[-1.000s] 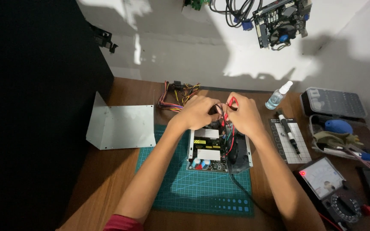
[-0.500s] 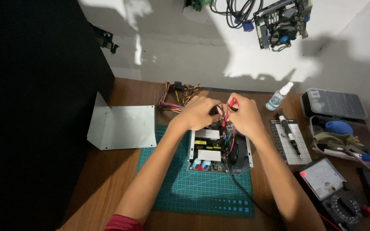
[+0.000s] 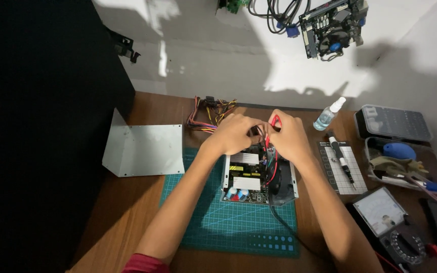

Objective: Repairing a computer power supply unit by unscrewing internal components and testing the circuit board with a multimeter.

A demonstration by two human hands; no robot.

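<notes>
**Technician A:** Currently, where is the unit under work?

**Technician B:** The opened power supply unit [image 3: 259, 177] sits on the green cutting mat [image 3: 213, 227], near the middle of the wooden desk [image 3: 142, 202]. Its circuit board with yellow-labelled components faces up, and a black cable leaves its near edge across the mat.

**Technician A:** State of the hands?

**Technician B:** Both are over the far edge of the unit, touching each other. The left hand [image 3: 233, 132] is curled with its fingers closed on the wires there. The right hand [image 3: 288, 135] is closed around a red-handled tool [image 3: 275, 121], whose red tip shows above the knuckles; what the tool's working end touches is hidden by the fingers.

**Technician A:** Surrounding items?

**Technician B:** The unit's coloured wire bundle [image 3: 212, 111] lies just beyond the hands. A bent metal cover [image 3: 142, 149] rests left of the mat. To the right: a spray bottle [image 3: 328, 115], a screwdriver [image 3: 341, 159] on a gridded pad, a parts tray [image 3: 395, 162] and an analogue multimeter [image 3: 390, 222]. A motherboard [image 3: 332, 25] hangs on the wall.
</notes>
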